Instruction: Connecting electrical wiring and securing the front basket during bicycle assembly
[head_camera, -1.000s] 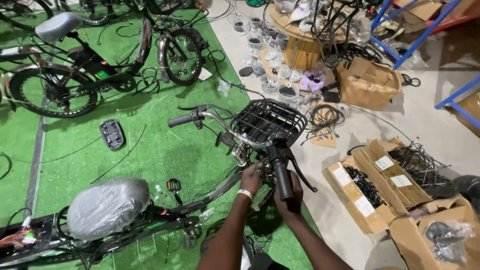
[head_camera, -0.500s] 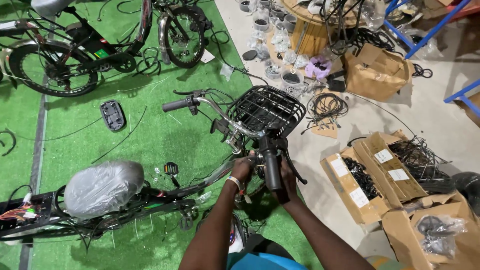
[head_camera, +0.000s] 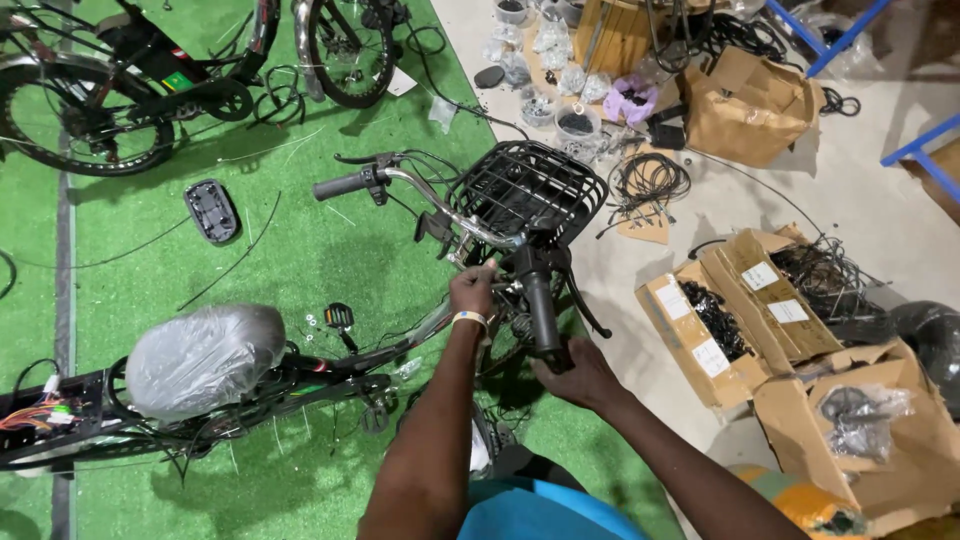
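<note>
On green turf, right hand clasps handlebar grip; left hand beside it.

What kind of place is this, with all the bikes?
Probably a bicycle assembly workshop. A half-built bike with a plastic-wrapped saddle and wire basket lies on green turf, and open cardboard boxes of cables and parts sit nearby.
</note>
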